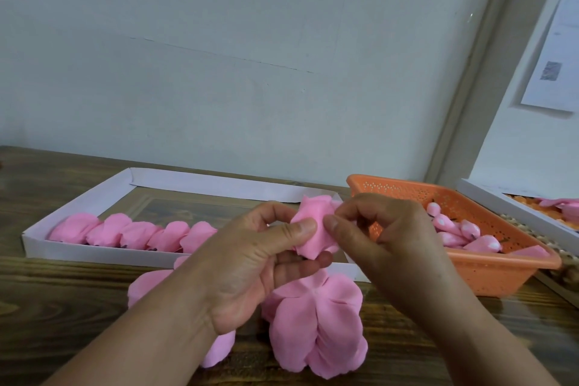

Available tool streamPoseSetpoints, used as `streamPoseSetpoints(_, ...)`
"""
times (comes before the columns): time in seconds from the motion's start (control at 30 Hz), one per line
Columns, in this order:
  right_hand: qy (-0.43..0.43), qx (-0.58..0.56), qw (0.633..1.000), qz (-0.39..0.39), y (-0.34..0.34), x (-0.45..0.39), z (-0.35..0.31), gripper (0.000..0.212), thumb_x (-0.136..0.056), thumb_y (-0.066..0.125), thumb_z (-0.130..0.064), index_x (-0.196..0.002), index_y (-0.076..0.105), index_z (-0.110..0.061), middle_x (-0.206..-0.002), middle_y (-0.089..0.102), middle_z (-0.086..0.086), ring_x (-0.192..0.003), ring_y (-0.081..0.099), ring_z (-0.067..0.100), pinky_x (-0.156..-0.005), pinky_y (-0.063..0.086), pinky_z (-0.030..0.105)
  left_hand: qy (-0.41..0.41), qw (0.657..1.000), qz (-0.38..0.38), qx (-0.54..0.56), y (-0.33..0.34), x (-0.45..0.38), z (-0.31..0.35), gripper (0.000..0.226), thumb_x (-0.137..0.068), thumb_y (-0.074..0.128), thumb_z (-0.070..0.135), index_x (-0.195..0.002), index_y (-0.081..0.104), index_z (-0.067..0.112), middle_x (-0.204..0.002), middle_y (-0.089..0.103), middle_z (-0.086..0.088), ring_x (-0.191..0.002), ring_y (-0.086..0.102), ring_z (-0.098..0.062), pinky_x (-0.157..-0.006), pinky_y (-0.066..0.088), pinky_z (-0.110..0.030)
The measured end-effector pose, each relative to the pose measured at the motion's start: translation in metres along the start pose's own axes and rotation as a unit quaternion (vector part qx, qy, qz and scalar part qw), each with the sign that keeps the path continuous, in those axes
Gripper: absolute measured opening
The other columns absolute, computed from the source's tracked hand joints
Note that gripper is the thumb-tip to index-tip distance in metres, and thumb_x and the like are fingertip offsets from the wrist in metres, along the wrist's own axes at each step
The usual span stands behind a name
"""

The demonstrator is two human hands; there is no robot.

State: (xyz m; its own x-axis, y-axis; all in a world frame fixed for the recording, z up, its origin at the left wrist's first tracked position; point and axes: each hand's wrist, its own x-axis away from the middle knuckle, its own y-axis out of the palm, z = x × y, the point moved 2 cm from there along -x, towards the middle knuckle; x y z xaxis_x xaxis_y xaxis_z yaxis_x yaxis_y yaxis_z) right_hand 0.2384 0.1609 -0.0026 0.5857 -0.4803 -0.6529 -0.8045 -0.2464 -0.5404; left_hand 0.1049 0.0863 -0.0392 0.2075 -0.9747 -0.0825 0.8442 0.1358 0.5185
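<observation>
Fig.: shaping step — L hand point(250, 263) and R hand point(388, 244) each pinch the pink petal piece point(313, 222), held over the near-right corner of the white tray point(94, 253); next, likely, curl its edge gently, then lay it in that tray.

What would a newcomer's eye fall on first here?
The pink flower at centre, pinched between the left hand and the right hand above the table. Next come the loose petals piled just below the hands, and the flower row along the near wall of the white tray on the left. An orange basket of buds sits to the right.
</observation>
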Motion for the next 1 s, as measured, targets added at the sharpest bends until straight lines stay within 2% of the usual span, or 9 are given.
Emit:
streamPoseSetpoints(0.13, -0.029, 0.045, 0.997, 0.054, 0.002, 0.002, -0.003, 0.017, -0.074, 0.072, -0.005, -0.060, 0.063, -0.010, -0.054, 0.057, 0.003, -0.054, 0.051, 0.020, -0.049, 0.040, 0.028, 0.011, 1.000, 0.001, -0.021, 0.002, 0.001, 0.000, 0.048, -0.056, 0.071, 0.011, -0.100, 0.057, 0.000, -0.077, 0.071, -0.018, -0.066, 0.071, -0.027, -0.056, 0.058, -0.026)
streamPoseSetpoints(0.3, -0.067, 0.136, 0.982, 0.115, 0.007, 0.005, -0.011, 0.002, -0.063, 0.060, -0.011, -0.062, 0.060, -0.012, -0.050, 0.052, -0.005, -0.050, 0.049, 0.014, -0.049, 0.041, 0.034, 0.031, 0.999, 0.005, -0.044, 0.006, 0.001, -0.001, 0.040, -0.057, 0.070, 0.009, -0.094, 0.057, -0.001, -0.069, 0.069, -0.015, -0.060, 0.069, -0.022, -0.054, 0.056, -0.025)
streamPoseSetpoints(0.4, -0.089, 0.148, 0.973, 0.153, 0.010, 0.008, -0.015, 0.011, -0.061, 0.059, -0.008, -0.071, 0.060, -0.014, -0.053, 0.049, -0.008, -0.049, 0.048, 0.017, -0.046, 0.043, 0.035, 0.046, 0.997, 0.020, -0.053, 0.008, 0.000, -0.002, 0.033, -0.054, 0.071, 0.009, -0.084, 0.059, 0.002, -0.062, 0.067, -0.014, -0.055, 0.067, -0.018, -0.052, 0.056, -0.025)
streamPoseSetpoints(0.6, -0.118, 0.132, 0.969, 0.172, 0.017, 0.010, -0.016, 0.019, -0.071, 0.046, -0.024, -0.089, 0.052, -0.025, -0.055, 0.038, -0.019, -0.050, 0.044, 0.009, -0.050, 0.045, 0.034, 0.073, 0.993, 0.048, -0.083, 0.006, -0.001, -0.004, 0.031, -0.054, 0.073, 0.014, -0.080, 0.061, 0.004, -0.065, 0.066, -0.014, -0.061, 0.066, -0.020, -0.060, 0.060, -0.030)
streamPoseSetpoints(0.7, -0.101, 0.092, 0.979, 0.153, 0.017, 0.012, -0.015, 0.016, -0.073, 0.051, -0.018, -0.087, 0.055, -0.024, -0.053, 0.048, -0.014, -0.056, 0.051, 0.013, -0.056, 0.044, 0.025, 0.079, 0.992, 0.047, -0.090, 0.007, -0.001, -0.002, 0.031, -0.055, 0.072, 0.013, -0.082, 0.060, 0.003, -0.064, 0.067, -0.013, -0.059, 0.067, -0.019, -0.057, 0.058, -0.029)
streamPoseSetpoints(0.8, -0.018, -0.040, 0.997, 0.068, 0.013, 0.008, -0.010, 0.027, -0.067, 0.053, -0.008, -0.088, 0.056, -0.025, -0.061, 0.064, -0.002, -0.064, 0.061, 0.012, -0.064, 0.047, 0.018, 0.077, 0.993, 0.042, -0.073, 0.006, -0.001, 0.001, 0.028, -0.057, 0.069, 0.010, -0.081, 0.057, 0.002, -0.063, 0.067, -0.014, -0.053, 0.067, -0.019, -0.049, 0.054, -0.024)
streamPoseSetpoints(0.87, 0.018, -0.115, 0.993, 0.009, 0.008, 0.005, -0.007, 0.032, -0.071, 0.056, -0.001, -0.093, 0.057, -0.024, -0.067, 0.068, 0.001, -0.065, 0.065, 0.010, -0.066, 0.051, 0.022, 0.070, 0.995, 0.035, -0.066, 0.005, -0.002, 0.002, 0.032, -0.056, 0.069, 0.011, -0.084, 0.056, 0.001, -0.067, 0.069, -0.016, -0.057, 0.069, -0.021, -0.049, 0.055, -0.024)
streamPoseSetpoints(0.93, 0.032, -0.155, 0.987, -0.020, 0.003, 0.002, -0.002, 0.037, -0.074, 0.063, 0.009, -0.094, 0.059, -0.022, -0.070, 0.068, 0.004, -0.066, 0.064, 0.012, -0.070, 0.054, 0.031, 0.064, 0.995, 0.025, -0.070, 0.004, -0.001, 0.002, 0.037, -0.055, 0.071, 0.013, -0.088, 0.057, 0.001, -0.072, 0.071, -0.017, -0.062, 0.071, -0.024, -0.053, 0.056, -0.025)
streamPoseSetpoints(1.0, 0.044, -0.181, 0.982, -0.026, 0.001, -0.001, 0.004, 0.035, -0.069, 0.071, 0.001, -0.095, 0.061, -0.021, -0.071, 0.066, 0.007, -0.068, 0.061, 0.018, -0.072, 0.053, 0.042, 0.054, 0.995, 0.012, -0.077, 0.004, 0.000, 0.002, 0.043, -0.054, 0.072, 0.015, -0.091, 0.058, 0.001, -0.072, 0.071, -0.016, -0.065, 0.071, -0.026, -0.053, 0.056, -0.025)
